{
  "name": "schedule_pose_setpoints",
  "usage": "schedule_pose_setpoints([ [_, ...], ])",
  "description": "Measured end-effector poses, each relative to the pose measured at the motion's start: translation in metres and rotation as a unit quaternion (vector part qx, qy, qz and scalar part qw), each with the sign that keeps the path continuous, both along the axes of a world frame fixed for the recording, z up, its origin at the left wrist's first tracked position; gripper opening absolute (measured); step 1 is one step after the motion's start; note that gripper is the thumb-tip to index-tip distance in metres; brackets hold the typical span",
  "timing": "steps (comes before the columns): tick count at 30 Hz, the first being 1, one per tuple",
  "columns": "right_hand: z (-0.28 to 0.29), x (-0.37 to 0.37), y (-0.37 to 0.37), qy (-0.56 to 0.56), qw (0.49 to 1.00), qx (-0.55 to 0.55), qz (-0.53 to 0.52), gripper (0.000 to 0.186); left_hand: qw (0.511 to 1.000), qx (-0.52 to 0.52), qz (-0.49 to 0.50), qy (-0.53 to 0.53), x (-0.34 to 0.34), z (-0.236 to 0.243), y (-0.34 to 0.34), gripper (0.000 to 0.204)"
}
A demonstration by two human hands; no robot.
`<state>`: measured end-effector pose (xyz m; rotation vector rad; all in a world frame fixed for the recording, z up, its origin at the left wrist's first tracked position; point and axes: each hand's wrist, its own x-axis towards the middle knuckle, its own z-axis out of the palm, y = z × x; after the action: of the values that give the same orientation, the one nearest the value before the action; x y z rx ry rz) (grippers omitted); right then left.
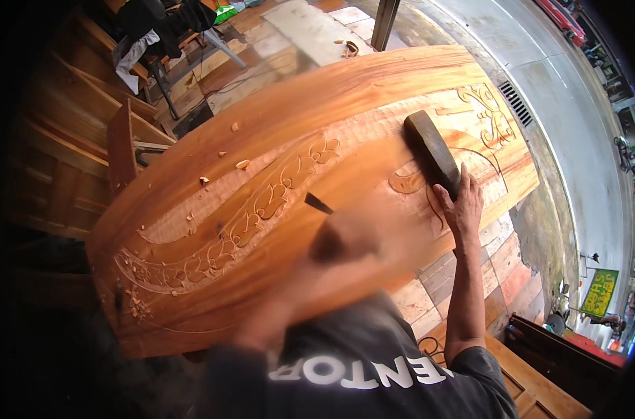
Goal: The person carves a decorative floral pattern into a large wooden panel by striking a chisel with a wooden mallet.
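Note:
A large, curved-edged wooden panel [282,251] lies before me, carved with a band of leafy scrolls and more scrollwork at its far right. My right hand [464,204] grips the near end of a long, dark block [432,153], thumb on one side and fingers on the other. The block rests over the carved right part of the panel. My left hand [363,234] is smeared by motion above the panel's middle, its fingers unreadable. Beside it shows a dark, flat chisel-like blade [319,203]; whether that hand holds it, I cannot tell.
Wood chips [243,165] are scattered over the panel, thickest at its lower left. Wooden furniture pieces [59,167] stand at the left. Tiled floor [439,279] shows around the panel, and a pale slab [310,31] lies behind it. A street [551,91] runs along the right.

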<state>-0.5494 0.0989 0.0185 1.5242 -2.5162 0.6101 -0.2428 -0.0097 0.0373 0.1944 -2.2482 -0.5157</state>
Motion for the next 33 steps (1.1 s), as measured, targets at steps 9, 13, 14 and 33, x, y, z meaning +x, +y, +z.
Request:
schedule_pose_setpoints([
  [9,0.007,0.005,-0.001,-0.042,0.998,0.033,0.027,0.077,0.994,-0.078,-0.047,-0.054,-0.060,-0.024,-0.064,0.019],
  [13,0.027,0.077,0.048,-0.608,0.762,-0.202,-0.095,0.084,0.995,-0.075,-0.049,-0.044,-0.057,-0.029,-0.083,0.015],
  [14,0.027,0.099,0.061,-0.665,0.701,-0.243,-0.081,0.087,0.995,-0.069,-0.063,-0.044,-0.057,-0.030,-0.087,0.013],
  [33,0.048,0.226,0.064,-0.578,0.715,-0.356,-0.171,0.036,0.984,0.044,-0.156,0.069,-0.068,-0.034,-0.129,0.009],
])
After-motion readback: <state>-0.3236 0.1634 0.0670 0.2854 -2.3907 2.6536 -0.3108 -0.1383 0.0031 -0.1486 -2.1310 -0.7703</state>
